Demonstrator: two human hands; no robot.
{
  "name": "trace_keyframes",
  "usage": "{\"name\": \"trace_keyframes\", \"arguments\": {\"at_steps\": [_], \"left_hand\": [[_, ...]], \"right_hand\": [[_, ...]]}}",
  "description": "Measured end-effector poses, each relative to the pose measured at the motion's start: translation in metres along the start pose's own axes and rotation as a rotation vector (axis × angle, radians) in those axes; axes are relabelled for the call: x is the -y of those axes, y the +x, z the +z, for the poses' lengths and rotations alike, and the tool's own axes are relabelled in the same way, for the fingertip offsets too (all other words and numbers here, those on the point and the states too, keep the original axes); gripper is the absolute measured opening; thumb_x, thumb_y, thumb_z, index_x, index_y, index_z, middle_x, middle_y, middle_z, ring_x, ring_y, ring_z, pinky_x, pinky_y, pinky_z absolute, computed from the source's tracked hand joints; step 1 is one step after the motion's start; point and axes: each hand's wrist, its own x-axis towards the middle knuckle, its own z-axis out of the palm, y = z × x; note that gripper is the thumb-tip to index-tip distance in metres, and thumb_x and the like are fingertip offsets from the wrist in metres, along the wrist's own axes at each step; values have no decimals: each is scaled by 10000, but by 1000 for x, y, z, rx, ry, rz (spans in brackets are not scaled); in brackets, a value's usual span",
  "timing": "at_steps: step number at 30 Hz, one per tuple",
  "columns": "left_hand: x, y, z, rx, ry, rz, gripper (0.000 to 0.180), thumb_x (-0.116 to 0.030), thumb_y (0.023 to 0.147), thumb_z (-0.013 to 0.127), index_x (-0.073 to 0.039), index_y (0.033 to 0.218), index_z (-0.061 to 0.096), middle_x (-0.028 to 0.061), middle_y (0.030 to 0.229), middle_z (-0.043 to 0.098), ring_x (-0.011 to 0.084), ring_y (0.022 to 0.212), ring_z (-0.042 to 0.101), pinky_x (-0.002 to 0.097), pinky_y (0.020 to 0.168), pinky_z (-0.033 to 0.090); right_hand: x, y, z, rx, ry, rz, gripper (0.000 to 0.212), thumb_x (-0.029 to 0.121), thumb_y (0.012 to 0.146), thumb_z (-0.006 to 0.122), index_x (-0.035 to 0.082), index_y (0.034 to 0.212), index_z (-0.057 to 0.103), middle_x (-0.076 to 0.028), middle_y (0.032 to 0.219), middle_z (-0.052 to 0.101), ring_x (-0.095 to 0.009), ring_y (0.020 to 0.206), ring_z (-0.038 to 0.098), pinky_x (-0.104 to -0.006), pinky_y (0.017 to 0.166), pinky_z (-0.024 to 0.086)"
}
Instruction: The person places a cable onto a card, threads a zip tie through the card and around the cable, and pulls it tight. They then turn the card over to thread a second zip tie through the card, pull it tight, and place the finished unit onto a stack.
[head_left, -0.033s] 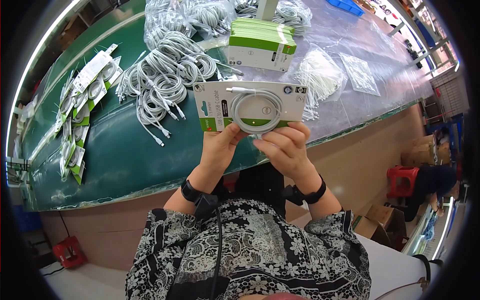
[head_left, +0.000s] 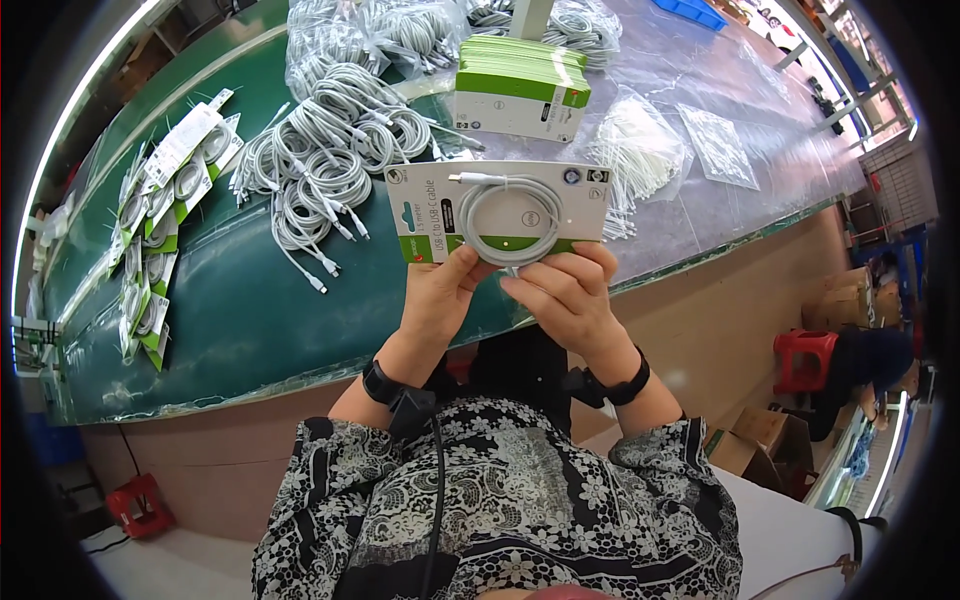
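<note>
A white and green cable card (head_left: 425,215) is held up over the table's near edge, its printed face toward me. A coiled white USB cable (head_left: 511,252) lies against the card's front, one plug pointing left near the top. My left hand (head_left: 445,285) pinches the card's lower edge left of the coil, thumb in front. My right hand (head_left: 572,295) grips the lower right edge, its fingers curled near the bottom of the coil. A small cable end shows between the hands; the backs of card and fingers are hidden.
Loose coiled cables (head_left: 320,165) are heaped behind left, with bagged cables (head_left: 410,35) farther back. Finished carded cables (head_left: 165,220) lie at far left. A stack of cards (head_left: 520,95), white ties (head_left: 640,150) and a clear bag (head_left: 718,147) sit beyond.
The card has tilted very slightly, and my right hand has shifted a little to the left. Both hands keep their hold.
</note>
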Motion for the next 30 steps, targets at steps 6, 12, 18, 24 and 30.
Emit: {"name": "trace_keyframes", "arguments": {"at_steps": [6,12,18,24,30], "left_hand": [[-13,-2,11,113,317,223,295,-37,846,670,-8,1130,594,116,1090,643,238,973,657,375,832,566],[-43,3,46,509,871,749,263,-49,733,754,10,976,674,158,1002,660,305,954,670,383,834,561],[-59,7,56,588,984,824,309,-62,712,759,9,1001,675,150,1009,663,321,971,665,381,855,553],[-73,14,67,679,1117,959,302,-132,715,792,5,947,657,165,951,676,324,922,674,382,799,565],[-73,6,73,659,1125,957,310,-115,685,756,-15,973,697,113,973,687,298,957,669,343,806,562]], "right_hand": [[-4,2,5,-109,67,76,283,118,661,685,172,938,693,32,949,643,-153,963,564,-359,905,382],[12,-19,25,-191,246,478,275,131,679,720,123,954,712,-9,1029,673,-230,1024,571,-414,935,371],[11,-36,36,-142,417,618,332,153,723,734,54,1036,687,-83,1129,650,-303,1098,557,-468,983,357],[16,-29,34,-189,265,354,412,163,799,703,8,1170,612,-146,1220,596,-342,1128,549,-503,1002,365],[20,-33,29,-161,527,435,421,178,826,680,27,1207,587,-143,1211,602,-325,1109,576,-454,961,433]]}}
